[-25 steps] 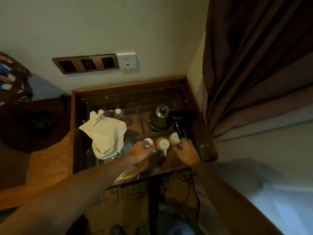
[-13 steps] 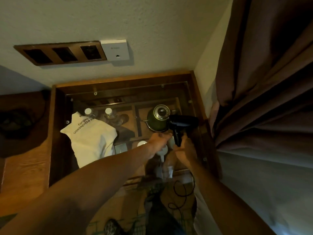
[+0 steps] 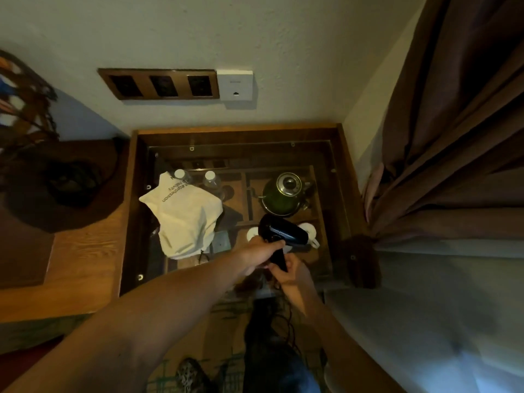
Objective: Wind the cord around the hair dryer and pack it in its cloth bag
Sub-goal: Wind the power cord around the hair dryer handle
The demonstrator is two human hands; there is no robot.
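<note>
Head view: both hands grip the black hair dryer (image 3: 283, 232) handle, left hand (image 3: 259, 255) above right hand (image 3: 289, 272); its barrel lies level, pointing right.

We see the black hair dryer (image 3: 283, 232) held aloft by its handle, barrel level and pointing right, its dark cord (image 3: 286, 321) dangling loose below — while the crumpled white cloth bag (image 3: 185, 219) lies left of it.

One dryer (image 3: 283, 232). One bag (image 3: 185, 219), left. Two bottles (image 3: 181, 175) (image 3: 211, 178), far left. One kettle (image 3: 285, 194), far right. Two cups (image 3: 252, 233) (image 3: 309, 231) near dryer. Two hands (image 3: 262, 255) (image 3: 290, 272).
</note>
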